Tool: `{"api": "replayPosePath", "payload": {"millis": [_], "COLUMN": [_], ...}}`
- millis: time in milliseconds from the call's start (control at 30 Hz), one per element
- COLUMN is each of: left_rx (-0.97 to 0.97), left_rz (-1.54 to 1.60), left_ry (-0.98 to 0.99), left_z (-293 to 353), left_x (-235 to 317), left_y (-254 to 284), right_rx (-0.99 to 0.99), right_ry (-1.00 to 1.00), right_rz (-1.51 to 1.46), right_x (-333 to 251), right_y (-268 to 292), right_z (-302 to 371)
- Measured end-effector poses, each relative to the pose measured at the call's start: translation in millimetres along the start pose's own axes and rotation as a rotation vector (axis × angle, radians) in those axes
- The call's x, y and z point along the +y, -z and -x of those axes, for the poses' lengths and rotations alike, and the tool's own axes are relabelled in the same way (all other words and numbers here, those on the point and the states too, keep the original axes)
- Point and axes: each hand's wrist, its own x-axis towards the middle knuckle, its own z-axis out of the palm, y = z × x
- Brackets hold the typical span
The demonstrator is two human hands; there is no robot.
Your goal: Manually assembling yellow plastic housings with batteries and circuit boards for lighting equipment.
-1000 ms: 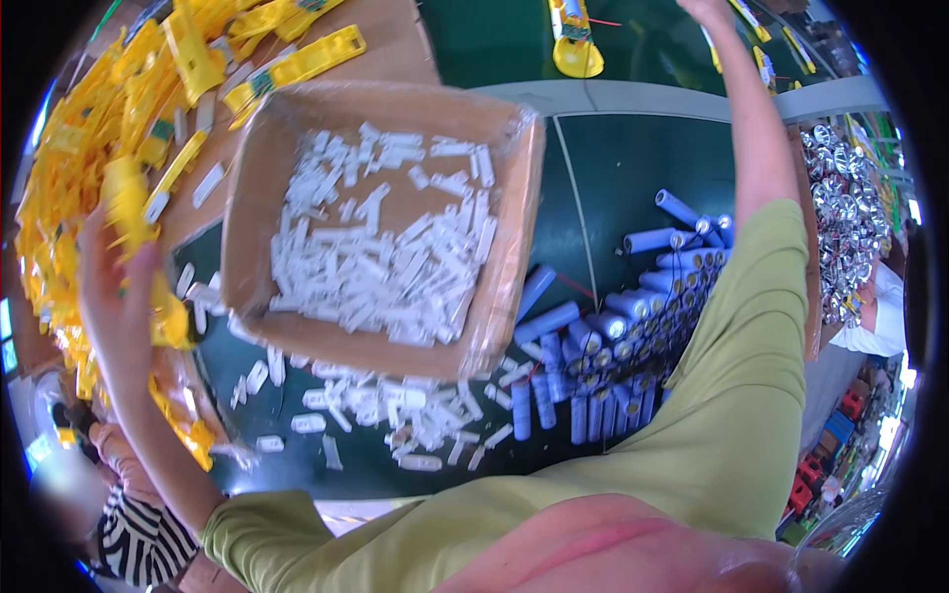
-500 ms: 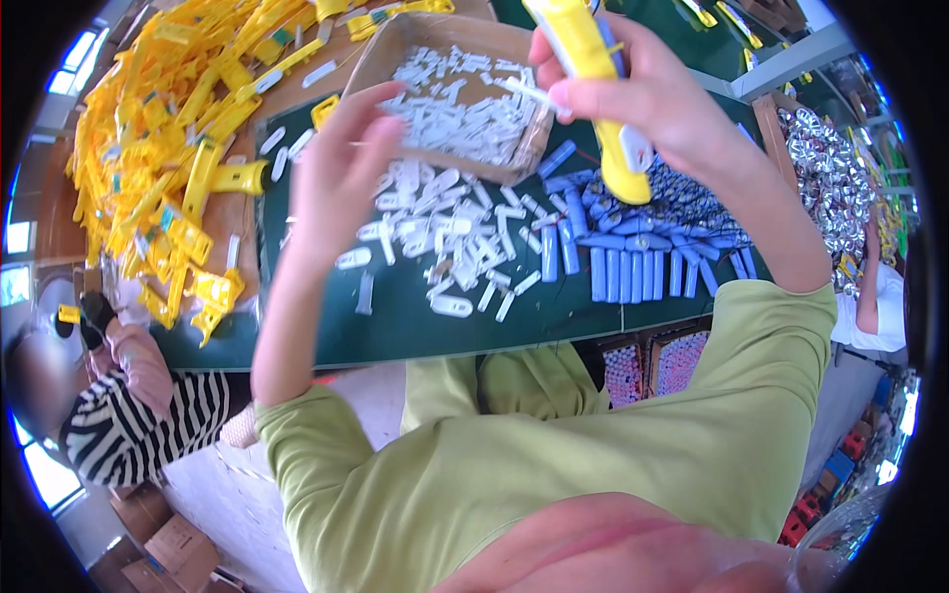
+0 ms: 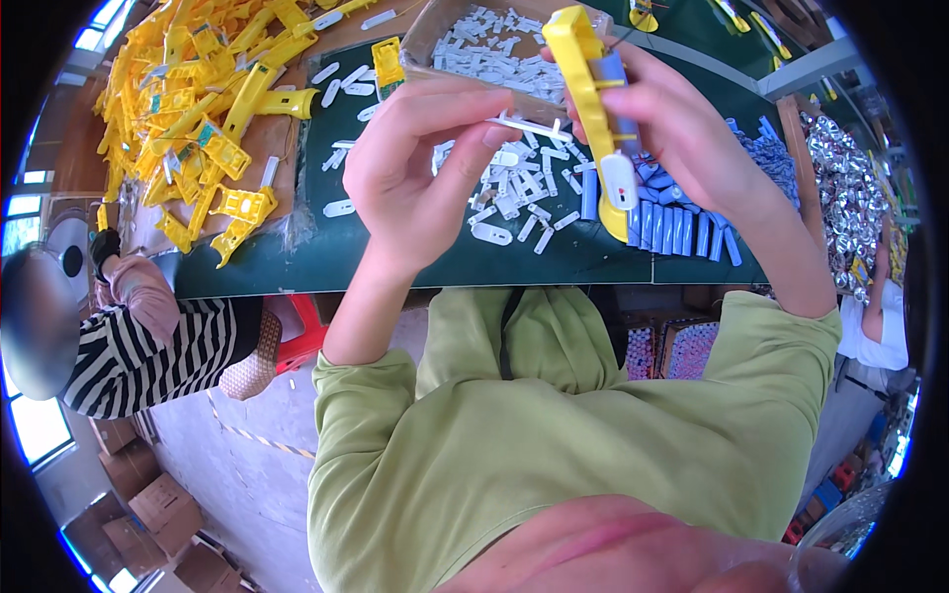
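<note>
My right hand (image 3: 677, 133) grips a long yellow plastic housing (image 3: 583, 84), held upright above the table. A blue cylindrical cell (image 3: 613, 79) sits along its open side, under my thumb. On the housing's lower end is a white switch plate (image 3: 620, 178) with a small red dot. Between thumb and fingertips, my left hand (image 3: 420, 168) pinches one end of a thin white plastic strip (image 3: 534, 127). The strip's other end reaches close to the housing; whether they touch I cannot tell. Beneath both hands lie loose white plastic parts (image 3: 514, 188).
Yellow housings (image 3: 198, 109) are heaped at the left. A cardboard box (image 3: 435, 35) of small white pieces stands behind my hands. Blue cells (image 3: 682, 229) lie at the right, beside a box of shiny silver parts (image 3: 835, 188). Another person (image 3: 148, 336) sits at far left.
My left hand has moved right and closed on the white strip, which earlier stuck out from my right thumb. The yellow housing has dropped slightly and turned, showing the cell more.
</note>
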Motion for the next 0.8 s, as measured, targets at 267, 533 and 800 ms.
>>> {"api": "replayPosePath", "payload": {"millis": [267,533,800], "left_rx": [0.037,0.030,0.036], "left_rz": [0.308,0.236,0.306], "left_ry": [0.077,-0.008,0.161], "left_z": [10,11,8], "left_x": [18,16,18], "left_y": [1,1,3], "right_rx": [0.022,0.063,0.103], "right_ry": [0.143,0.323,0.301], "right_rz": [0.380,0.379,0.500], "right_x": [-3,4,7], "right_y": [-39,-51,-47], "right_z": [24,22,21]}}
